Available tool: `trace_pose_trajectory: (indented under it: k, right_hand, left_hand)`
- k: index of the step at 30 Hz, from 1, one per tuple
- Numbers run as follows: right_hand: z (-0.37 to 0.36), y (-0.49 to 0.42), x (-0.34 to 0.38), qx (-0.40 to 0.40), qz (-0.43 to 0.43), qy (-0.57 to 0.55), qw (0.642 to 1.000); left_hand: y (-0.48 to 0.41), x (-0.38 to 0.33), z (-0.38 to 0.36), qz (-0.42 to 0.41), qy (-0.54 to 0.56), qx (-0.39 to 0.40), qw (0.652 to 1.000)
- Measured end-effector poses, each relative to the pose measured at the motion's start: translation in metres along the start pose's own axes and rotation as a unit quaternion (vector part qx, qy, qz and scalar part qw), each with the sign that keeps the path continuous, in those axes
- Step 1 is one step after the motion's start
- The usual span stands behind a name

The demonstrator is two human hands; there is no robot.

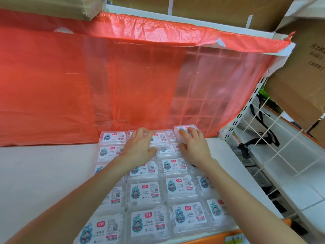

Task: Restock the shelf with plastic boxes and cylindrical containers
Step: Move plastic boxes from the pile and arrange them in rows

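Several clear plastic boxes with white cartoon labels [145, 191] lie flat in rows on the white shelf [44, 173], from its front edge to the back. My left hand [139, 147] rests palm down on a box in the back row [161, 139], fingers spread. My right hand [191, 144] has its fingers on the back-right box [184, 129], which sits slightly raised against the red sheet. No cylindrical containers are in view.
A translucent red plastic sheet [105, 85] hangs behind the shelf. Cardboard cartons [299, 85] stand above and at right. A white wire grid [281, 147] and perforated upright border the right side. The shelf's front edge has an orange strip [211, 238].
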State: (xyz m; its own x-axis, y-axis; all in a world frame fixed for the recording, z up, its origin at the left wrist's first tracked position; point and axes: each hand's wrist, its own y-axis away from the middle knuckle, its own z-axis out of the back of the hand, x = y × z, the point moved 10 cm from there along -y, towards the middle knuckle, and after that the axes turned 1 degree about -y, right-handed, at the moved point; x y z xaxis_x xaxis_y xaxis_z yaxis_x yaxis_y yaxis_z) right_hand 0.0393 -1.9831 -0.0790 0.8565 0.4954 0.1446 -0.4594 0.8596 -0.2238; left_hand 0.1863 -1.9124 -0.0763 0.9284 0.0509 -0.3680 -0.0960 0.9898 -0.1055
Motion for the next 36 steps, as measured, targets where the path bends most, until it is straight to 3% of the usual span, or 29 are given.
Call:
trace_pose_trajectory:
  k: [10,20,36]
  right_hand:
    - [-0.003,0.003,-0.005,-0.008,-0.031,-0.038,0.999]
    - [-0.008,0.005,-0.014,-0.002,-0.080,-0.026,0.997]
    - [0.014,0.007,-0.020,-0.060,-0.101,-0.069,0.991]
  left_hand:
    - [0.003,-0.004,-0.004,0.004,-0.038,0.019,0.999]
    - [0.028,-0.022,-0.015,-0.044,-0.132,0.019,0.990]
    - [0.027,-0.024,-0.018,-0.050,-0.126,0.042,0.990]
